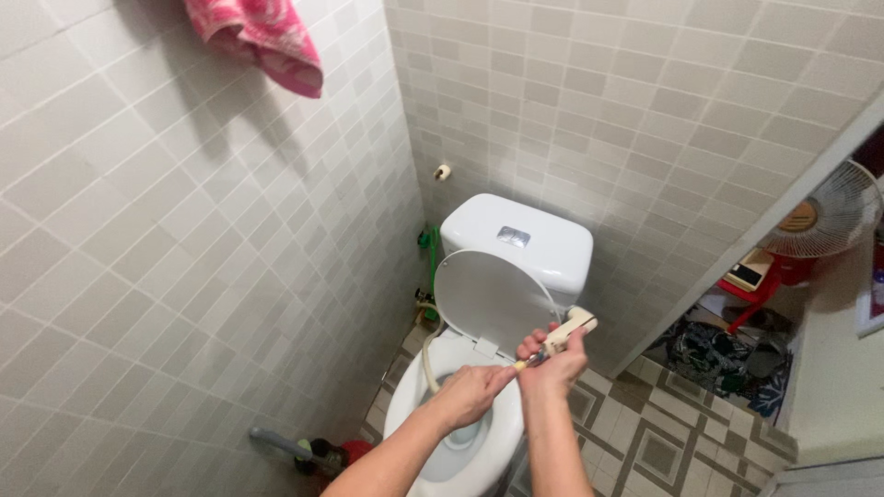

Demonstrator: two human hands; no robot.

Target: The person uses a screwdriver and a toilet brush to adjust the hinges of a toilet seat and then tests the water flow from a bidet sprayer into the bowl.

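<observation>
A narrow toilet stall is seen from above, walled in small pale grey tiles on the left and at the back, with a patterned grey and cream tiled floor below. A white toilet is set in the corner, its lid raised against the cistern. A pink towel is hung high on the left wall, and a plunger is laid on the floor beside the bowl. A green pipe is fixed in the corner. Little room is left between bowl and left wall; more open floor is found to the right, where a doorway edge gives onto a fan and a red stool.

A cream bidet sprayer is held over the bowl by the right hand, whose grip is closed around its handle. The hose end at the sprayer's base is pinched by the left hand, its grip narrow on that fitting, both hands being kept just above the seat rim
</observation>
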